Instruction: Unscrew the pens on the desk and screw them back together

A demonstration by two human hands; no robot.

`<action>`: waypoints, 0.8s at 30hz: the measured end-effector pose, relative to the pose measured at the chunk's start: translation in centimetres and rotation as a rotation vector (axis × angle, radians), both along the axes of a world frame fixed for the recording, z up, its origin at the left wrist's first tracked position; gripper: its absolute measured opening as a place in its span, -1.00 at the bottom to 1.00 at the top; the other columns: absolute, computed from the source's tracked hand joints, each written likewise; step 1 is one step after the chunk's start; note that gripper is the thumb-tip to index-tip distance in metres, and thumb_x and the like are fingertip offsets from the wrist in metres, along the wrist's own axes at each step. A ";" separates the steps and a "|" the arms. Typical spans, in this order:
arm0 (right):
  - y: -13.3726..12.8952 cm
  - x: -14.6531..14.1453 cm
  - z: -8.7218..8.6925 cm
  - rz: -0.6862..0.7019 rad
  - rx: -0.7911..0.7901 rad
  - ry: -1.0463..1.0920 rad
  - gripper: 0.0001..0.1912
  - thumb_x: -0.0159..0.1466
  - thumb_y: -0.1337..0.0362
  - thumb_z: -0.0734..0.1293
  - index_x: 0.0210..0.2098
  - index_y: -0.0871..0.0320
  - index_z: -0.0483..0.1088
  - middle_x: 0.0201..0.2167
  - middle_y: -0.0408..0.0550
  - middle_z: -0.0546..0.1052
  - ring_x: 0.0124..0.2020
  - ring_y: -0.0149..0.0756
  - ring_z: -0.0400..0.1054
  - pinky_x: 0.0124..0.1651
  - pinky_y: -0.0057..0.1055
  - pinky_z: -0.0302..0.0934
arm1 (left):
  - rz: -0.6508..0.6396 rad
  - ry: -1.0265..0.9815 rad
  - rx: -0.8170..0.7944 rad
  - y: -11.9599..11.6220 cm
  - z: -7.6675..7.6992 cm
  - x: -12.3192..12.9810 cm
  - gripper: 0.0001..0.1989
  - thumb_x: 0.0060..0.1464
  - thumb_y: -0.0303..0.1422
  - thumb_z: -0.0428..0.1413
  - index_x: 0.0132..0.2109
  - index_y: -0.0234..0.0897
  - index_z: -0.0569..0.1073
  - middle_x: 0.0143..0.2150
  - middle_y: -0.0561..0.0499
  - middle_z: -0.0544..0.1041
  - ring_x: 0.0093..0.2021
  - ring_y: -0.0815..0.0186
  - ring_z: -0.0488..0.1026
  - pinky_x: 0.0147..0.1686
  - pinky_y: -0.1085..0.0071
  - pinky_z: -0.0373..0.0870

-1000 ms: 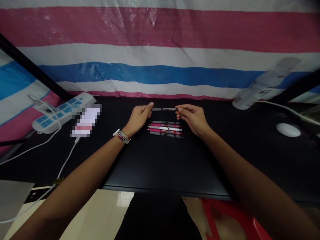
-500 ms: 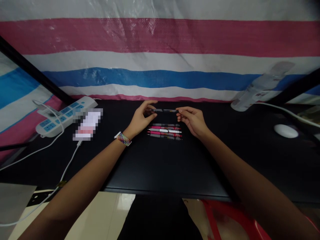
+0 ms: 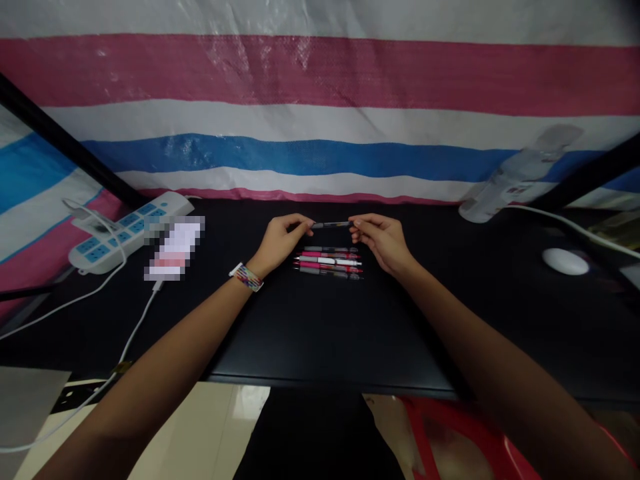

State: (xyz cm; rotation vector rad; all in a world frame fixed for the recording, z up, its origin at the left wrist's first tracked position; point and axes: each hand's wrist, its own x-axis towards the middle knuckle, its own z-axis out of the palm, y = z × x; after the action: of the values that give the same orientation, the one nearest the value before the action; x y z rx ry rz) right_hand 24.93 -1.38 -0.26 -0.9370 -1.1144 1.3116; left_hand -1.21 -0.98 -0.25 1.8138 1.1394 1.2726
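Note:
A dark pen with a clear section spans the gap between my two hands, lying crosswise. My left hand pinches its left end between thumb and fingers; a multicoloured woven band circles that wrist. At the other end, the fingertips of my right hand are closed on the pen. Just below it on the black table lies a row of several pens, side by side and parallel, some grey and black, some pink or red, one partly white.
On the left are a white power strip with blue sockets, a blurred-out phone and white cables. A clear bottle stands at the back right, near a white mouse. Striped plastic sheeting hangs behind the table.
My left fingers, earlier spread around the pen's left part, have closed to a pinch at its left end. The right hand keeps its hold, and the row of pens looks the same.

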 end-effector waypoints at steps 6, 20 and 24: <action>0.1 -0.1 0.0 -0.013 -0.026 0.008 -0.68 0.06 0.10 0.73 -0.30 0.14 0.73 -0.42 -0.04 0.62 -0.42 -0.33 0.42 -0.28 -0.27 0.42 | 0.005 0.055 0.102 0.0 0.3 -0.3 -0.88 0.21 -0.34 0.39 -0.10 -0.15 0.78 -0.09 -0.08 0.78 -0.05 0.12 0.65 0.10 0.09 0.51; -0.7 0.0 2.1 0.221 -0.253 0.279 -0.58 0.28 0.17 0.35 0.01 0.20 0.70 -0.25 0.09 0.66 -0.26 -0.17 0.48 -0.12 -0.23 0.46 | 0.023 -0.202 -0.012 0.2 0.2 0.4 -0.72 0.06 -0.21 0.51 -0.12 -0.22 0.75 -0.11 -0.09 0.79 -0.10 0.17 0.69 0.03 0.18 0.62; -0.6 -0.1 1.9 0.204 -0.285 0.346 -0.69 0.25 0.25 0.40 -0.05 0.16 0.67 -0.32 0.01 0.63 -0.31 -0.24 0.45 -0.13 -0.30 0.46 | 0.026 -0.236 -0.030 0.1 0.3 0.5 -0.72 0.06 -0.19 0.52 -0.14 -0.21 0.74 -0.12 -0.08 0.78 -0.10 0.18 0.68 0.00 0.20 0.62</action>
State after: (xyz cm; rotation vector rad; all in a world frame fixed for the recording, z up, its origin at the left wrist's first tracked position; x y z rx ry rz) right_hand 24.81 -1.94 1.61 -0.7721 -0.7811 1.7584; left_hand -0.70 -0.88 0.04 1.5824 1.0479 1.4342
